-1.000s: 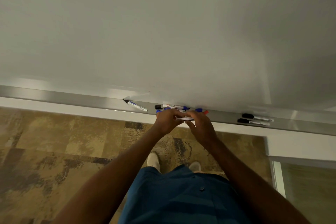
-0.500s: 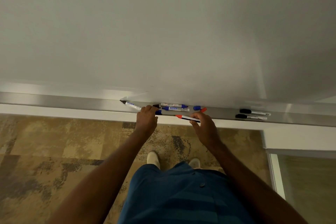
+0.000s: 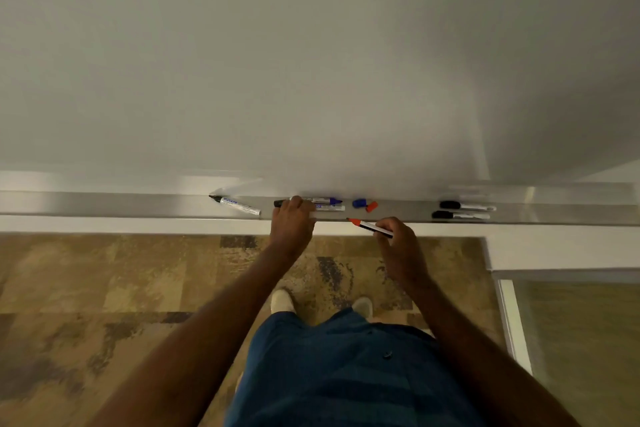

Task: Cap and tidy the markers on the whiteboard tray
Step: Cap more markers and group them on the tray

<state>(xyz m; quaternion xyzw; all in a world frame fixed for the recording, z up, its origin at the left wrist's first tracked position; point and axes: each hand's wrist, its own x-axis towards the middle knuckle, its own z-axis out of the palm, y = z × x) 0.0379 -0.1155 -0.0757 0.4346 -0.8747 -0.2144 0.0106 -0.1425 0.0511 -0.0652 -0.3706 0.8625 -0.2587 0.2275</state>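
A metal whiteboard tray [image 3: 104,206] runs across the view. My right hand [image 3: 398,246] holds an uncapped red marker [image 3: 370,227] just in front of the tray's edge, tip pointing left. My left hand [image 3: 292,222] reaches onto the tray, its fingers curled over a black-ended marker [image 3: 279,203]. Beside it are two white markers with blue ends [image 3: 327,204]. A loose blue cap [image 3: 359,203] and a red cap [image 3: 372,207] lie right of them. A black-tipped marker [image 3: 239,206] lies slanted at the left.
Two capped black markers [image 3: 462,211] lie side by side at the tray's right. The whiteboard [image 3: 311,62] fills the upper view. Below are patterned carpet [image 3: 104,288], my shoes and a white frame edge [image 3: 509,315] at the right.
My hands have come apart. The right hand drew the red marker off the tray toward me and to the right. The left hand went left, then settled on the black-ended marker.
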